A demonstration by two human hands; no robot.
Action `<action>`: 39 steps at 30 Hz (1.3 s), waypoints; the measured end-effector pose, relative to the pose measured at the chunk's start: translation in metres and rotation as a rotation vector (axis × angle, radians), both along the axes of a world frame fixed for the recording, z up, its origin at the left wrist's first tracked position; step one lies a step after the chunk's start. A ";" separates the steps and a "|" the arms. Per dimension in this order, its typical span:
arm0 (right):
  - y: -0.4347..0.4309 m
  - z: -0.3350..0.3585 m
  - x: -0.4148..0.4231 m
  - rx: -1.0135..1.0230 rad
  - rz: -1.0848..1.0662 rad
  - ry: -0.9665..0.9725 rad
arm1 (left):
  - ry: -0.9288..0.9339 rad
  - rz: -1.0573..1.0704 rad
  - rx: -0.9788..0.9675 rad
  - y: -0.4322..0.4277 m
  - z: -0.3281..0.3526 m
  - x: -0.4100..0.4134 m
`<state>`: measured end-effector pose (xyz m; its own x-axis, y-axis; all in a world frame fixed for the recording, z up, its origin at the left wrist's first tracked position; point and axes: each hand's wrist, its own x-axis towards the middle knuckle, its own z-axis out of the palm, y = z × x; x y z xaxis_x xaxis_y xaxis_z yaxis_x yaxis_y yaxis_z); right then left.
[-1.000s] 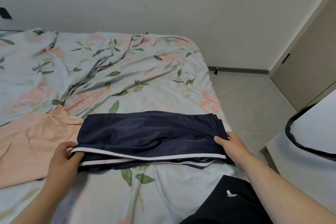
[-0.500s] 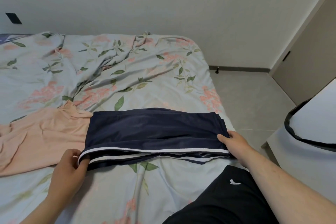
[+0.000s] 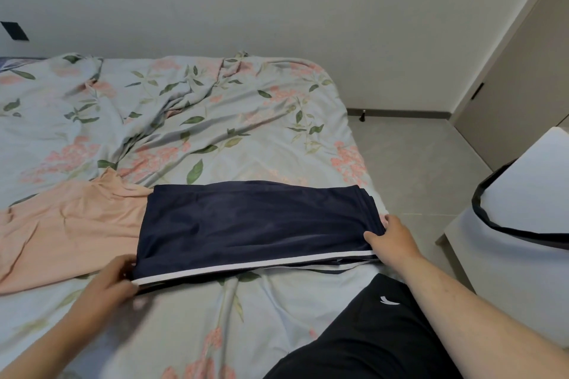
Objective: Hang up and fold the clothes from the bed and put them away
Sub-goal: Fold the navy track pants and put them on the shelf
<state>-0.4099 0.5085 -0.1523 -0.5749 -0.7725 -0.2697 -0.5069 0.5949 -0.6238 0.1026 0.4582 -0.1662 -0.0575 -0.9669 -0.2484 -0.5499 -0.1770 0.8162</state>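
Note:
A navy garment with white stripes point(image 3: 255, 221) lies folded into a long band across the near part of the bed point(image 3: 191, 120). My left hand point(image 3: 112, 278) pinches its lower left corner at the white stripe. My right hand point(image 3: 391, 235) grips the folded right end, thumb on top. A peach-pink garment point(image 3: 67, 224) lies spread flat to the left, its edge tucked under the navy one.
The bed's floral duvet is rumpled toward the back. My knee in black shorts point(image 3: 369, 335) rests on the near right of the bed. A white surface with a dark strap point(image 3: 523, 224) stands at the right, a tiled floor point(image 3: 415, 163) and a door point(image 3: 523, 86) beyond.
The folded navy garment has flattened and lies straighter on the bed. Both hands kept their hold on its two ends, the left one shifting slightly right.

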 end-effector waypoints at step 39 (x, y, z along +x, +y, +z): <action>-0.035 0.035 0.114 -0.228 0.144 -1.202 | 0.542 -0.189 0.084 -0.015 0.088 -0.200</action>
<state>-0.2954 0.4736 -0.1171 0.0397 -0.9072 -0.4189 0.4086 0.3973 -0.8217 -0.0979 0.4429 -0.0780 -0.3674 -0.9058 -0.2112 -0.0852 -0.1933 0.9774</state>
